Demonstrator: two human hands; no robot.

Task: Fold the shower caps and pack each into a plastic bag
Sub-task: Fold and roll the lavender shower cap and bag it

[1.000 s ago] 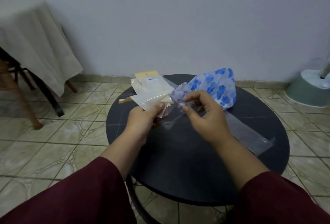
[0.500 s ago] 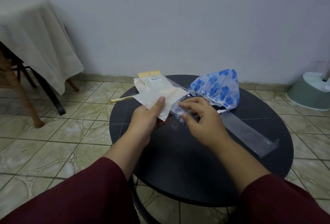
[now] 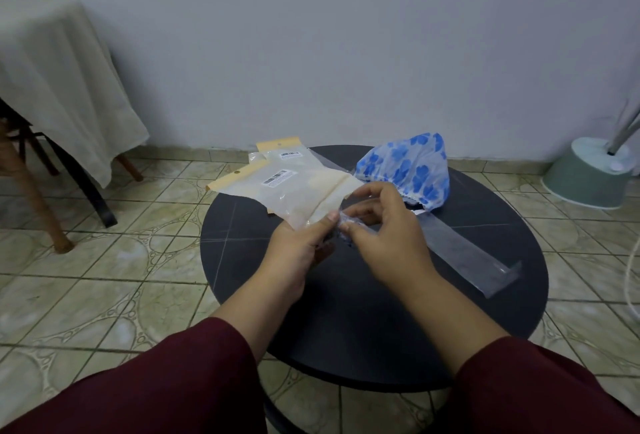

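Clear crinkly plastic bag [image 3: 341,225] is pinched between the left hand [image 3: 298,246] and right hand [image 3: 384,225], meeting above the round black table [image 3: 346,312]. The blue-flowered shower cap [image 3: 408,167] lies at two o'clock. Best to rub the bag's mouth open (it looks clingy) before reaching for the cap.
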